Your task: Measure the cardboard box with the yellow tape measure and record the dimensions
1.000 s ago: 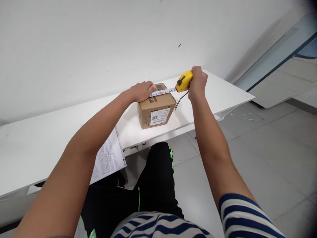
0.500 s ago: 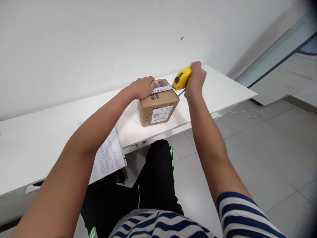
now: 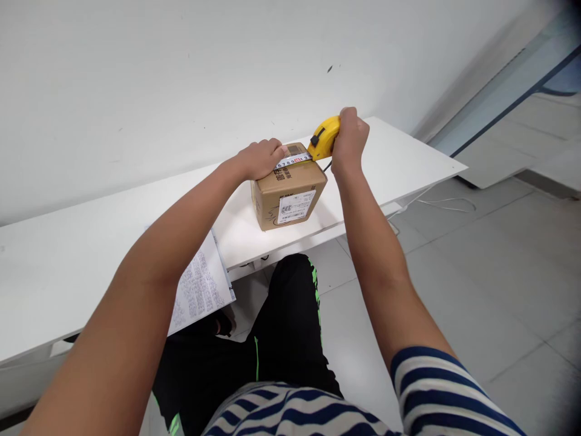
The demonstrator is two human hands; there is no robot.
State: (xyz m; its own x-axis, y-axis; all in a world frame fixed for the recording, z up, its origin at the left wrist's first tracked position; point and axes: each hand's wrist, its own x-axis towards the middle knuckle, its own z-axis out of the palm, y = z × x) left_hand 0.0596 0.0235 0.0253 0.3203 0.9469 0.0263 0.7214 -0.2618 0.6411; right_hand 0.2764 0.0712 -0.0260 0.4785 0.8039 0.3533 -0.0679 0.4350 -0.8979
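A small brown cardboard box (image 3: 299, 178) stands on the white table, with a shipping label (image 3: 296, 208) on its front side and dark printing on top. My left hand (image 3: 263, 158) is closed over the box's upper left edge and pins the end of the tape blade (image 3: 290, 161) there; its fingertips are partly hidden. The numbered blade runs across the box top to the yellow tape measure (image 3: 324, 138). Its case is gripped in my right hand (image 3: 351, 138), at the right end of the box top. A black catch shows on the case.
Sheets of handwritten paper (image 3: 200, 287) overhang the front edge of the white table (image 3: 91, 242), partly under my left arm. A white wall (image 3: 181, 79) rises behind the table. A white cable (image 3: 447, 203) lies on the floor at the right.
My right hand has brought the tape case left and closer to the box's right edge, so less blade shows. My left hand stays on the box's left edge.
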